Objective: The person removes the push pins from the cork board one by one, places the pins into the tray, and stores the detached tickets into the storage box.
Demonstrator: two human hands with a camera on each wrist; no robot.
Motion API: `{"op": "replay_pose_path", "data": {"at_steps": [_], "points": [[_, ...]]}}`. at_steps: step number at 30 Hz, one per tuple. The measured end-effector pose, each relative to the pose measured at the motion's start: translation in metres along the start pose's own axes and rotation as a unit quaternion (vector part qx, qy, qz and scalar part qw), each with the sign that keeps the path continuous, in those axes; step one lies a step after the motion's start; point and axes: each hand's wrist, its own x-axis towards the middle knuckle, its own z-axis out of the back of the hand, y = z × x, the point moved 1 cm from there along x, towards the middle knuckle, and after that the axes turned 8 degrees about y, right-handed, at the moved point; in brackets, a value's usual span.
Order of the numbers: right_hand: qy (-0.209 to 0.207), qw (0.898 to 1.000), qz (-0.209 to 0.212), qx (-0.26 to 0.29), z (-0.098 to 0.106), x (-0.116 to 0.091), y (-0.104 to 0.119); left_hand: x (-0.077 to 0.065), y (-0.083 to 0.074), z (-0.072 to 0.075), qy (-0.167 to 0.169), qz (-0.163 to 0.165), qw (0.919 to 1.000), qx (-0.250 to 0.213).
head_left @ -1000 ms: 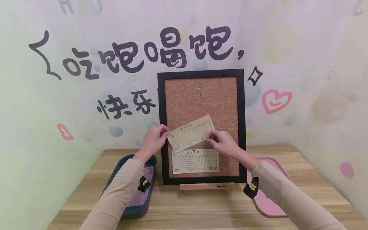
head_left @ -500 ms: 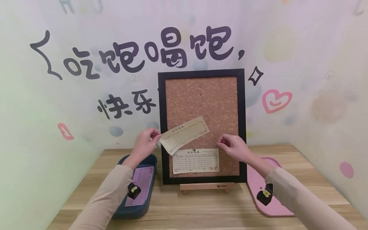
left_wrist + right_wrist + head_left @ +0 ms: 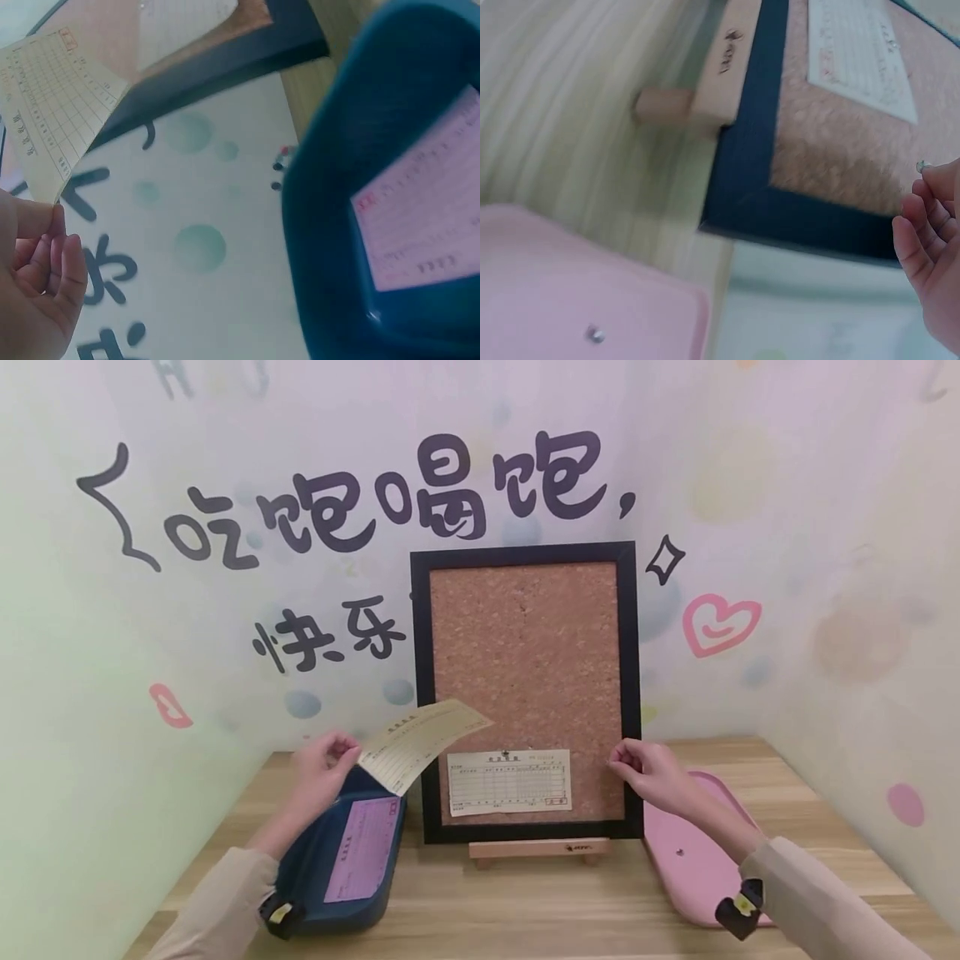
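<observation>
My left hand pinches a pale yellow receipt slip by its left corner. The slip bends and tilts, held between the blue tray and the cork board. In the left wrist view, thumb and forefinger grip the edge of that slip. My right hand is near the board's lower right edge; the right wrist view shows a tiny shiny thumbtack between its thumb and finger. A second receipt slip hangs low on the board, with a small tack at its top edge.
On the left stands a deep blue tray with a pink printed slip inside. A pink tray on the right bears one loose thumbtack. The black-framed board stands on a wooden easel before a lettered wall.
The yellow slip has come away from the board, moving left and down with my left hand. My right hand has let go of the slip and moved right and down.
</observation>
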Motion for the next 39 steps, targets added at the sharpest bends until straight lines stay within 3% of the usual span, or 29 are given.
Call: {"op": "replay_pose_path", "data": {"at_steps": [3,11,16,20,27,32,39], "points": [[-0.014,1.0,0.005,-0.011,0.0,-0.007,-0.007,-0.012,0.009,0.009,-0.013,0.018,0.9997,0.007],[-0.006,0.999,-0.027,-0.027,0.005,-0.029,-0.021,-0.048,0.028,0.03,0.005,0.103,0.9944,0.026],[-0.007,0.998,-0.053,-0.046,0.006,-0.045,-0.03,-0.074,0.039,0.036,0.007,0.146,0.9892,0.016],[-0.024,0.997,-0.047,-0.061,0.005,-0.054,-0.04,-0.087,0.045,0.038,0.012,0.189,0.9817,0.015],[-0.025,1.0,-0.013,0.005,0.0,-0.069,-0.06,-0.097,0.048,0.033,0.035,0.25,0.9668,0.04],[-0.001,0.998,-0.05,0.05,-0.004,-0.085,-0.072,-0.106,0.05,0.021,0.034,0.276,0.9599,0.037],[-0.003,0.997,-0.071,0.036,-0.01,-0.098,-0.086,-0.11,0.054,0.01,0.034,0.302,0.9525,0.023]]}}
